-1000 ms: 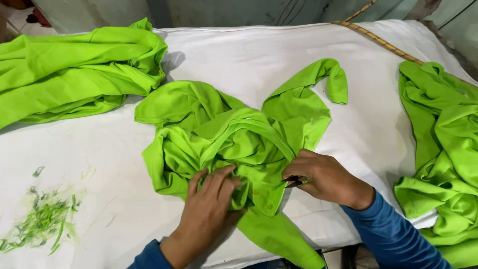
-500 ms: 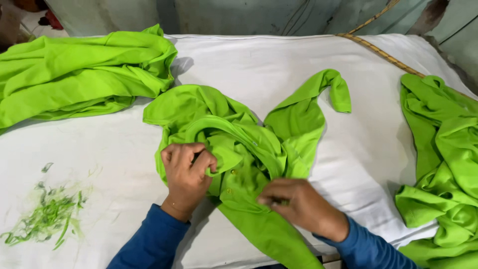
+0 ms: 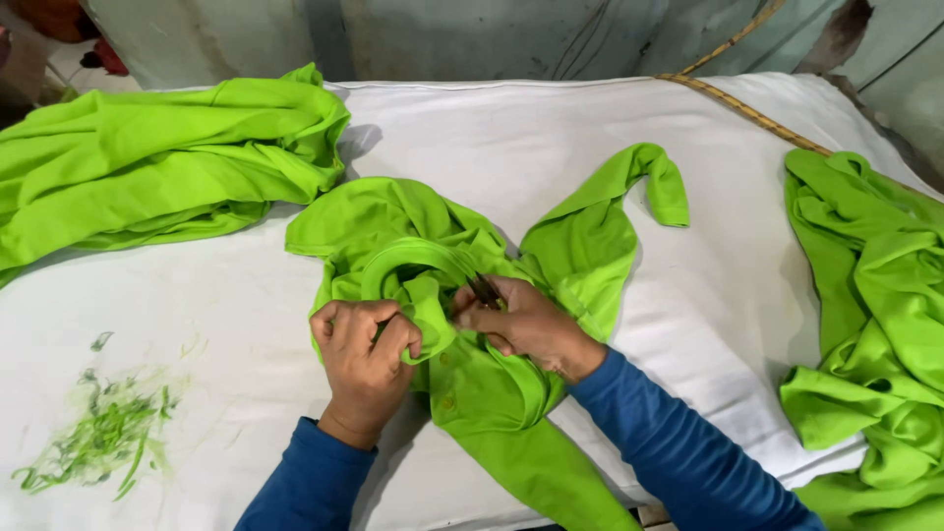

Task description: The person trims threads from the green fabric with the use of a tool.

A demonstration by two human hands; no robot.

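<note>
One lime-green shirt (image 3: 462,295) is being trimmed mid-table: its collar is being pinched in the closed left hand (image 3: 366,344), while small dark snips (image 3: 483,289) are being gripped by the right hand (image 3: 521,323). Clippings (image 3: 98,438) are being accumulated at left (some trimming evidently done), and a heap of shirts (image 3: 875,324) is lying at right, judged pending.

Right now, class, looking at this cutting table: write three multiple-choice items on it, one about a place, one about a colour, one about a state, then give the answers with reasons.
1. Where does the heap of thread trimmings lie?
A. on the near left of the table
B. at the far right corner
C. on top of the middle garment

2. What colour are the person's sleeves?
A. red
B. blue
C. white

3. How is the left hand?
A. flat and open on the cloth
B. closed on a fold of the middle garment
C. lifted clear of the table

Answers: A, the clippings sit on the white table cover at near left; B, both forearms are in blue; B, the fingers curl around green fabric by the collar.
</note>
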